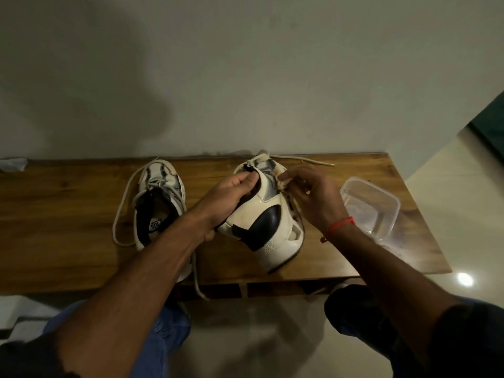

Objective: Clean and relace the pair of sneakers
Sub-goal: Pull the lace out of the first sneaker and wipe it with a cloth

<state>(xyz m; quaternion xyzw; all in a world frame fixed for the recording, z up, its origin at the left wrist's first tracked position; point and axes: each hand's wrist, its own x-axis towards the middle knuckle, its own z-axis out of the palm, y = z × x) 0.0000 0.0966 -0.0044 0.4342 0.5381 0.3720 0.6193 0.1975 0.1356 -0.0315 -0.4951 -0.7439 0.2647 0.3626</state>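
A plain pale wall (245, 77) stands behind a brown wooden surface (68, 214), and the glossy tiled floor (450, 227) shows on the right side and below. I sit in front of the surface, my knees in blue trousers (169, 336) at the bottom of the view.

My left hand (231, 197) grips the right sneaker (267, 225) at its collar; the fingers are curled over the dark edge of the opening and the thumb is under it. This sneaker is white with a black patch on the side. It is tilted on its side, with the heel toward me and the toe toward the wall, so its long axis runs from me to the wall, a little slanted. The sole faces to the right. Its heel rests on the surface near the front edge.

My right hand (311, 195) pinches a small pale cloth (282, 181) against the upper part of this sneaker, near the lace area. A red thread (342, 223) is around my right wrist. One white lace (305, 160) lies loose from the toe toward the right.

The left sneaker (161, 203) stands upright on the surface beside my left forearm, toe to the wall, opening facing up, its laces loose around it.

A clear plastic container (371, 203) sits just right of my right hand.
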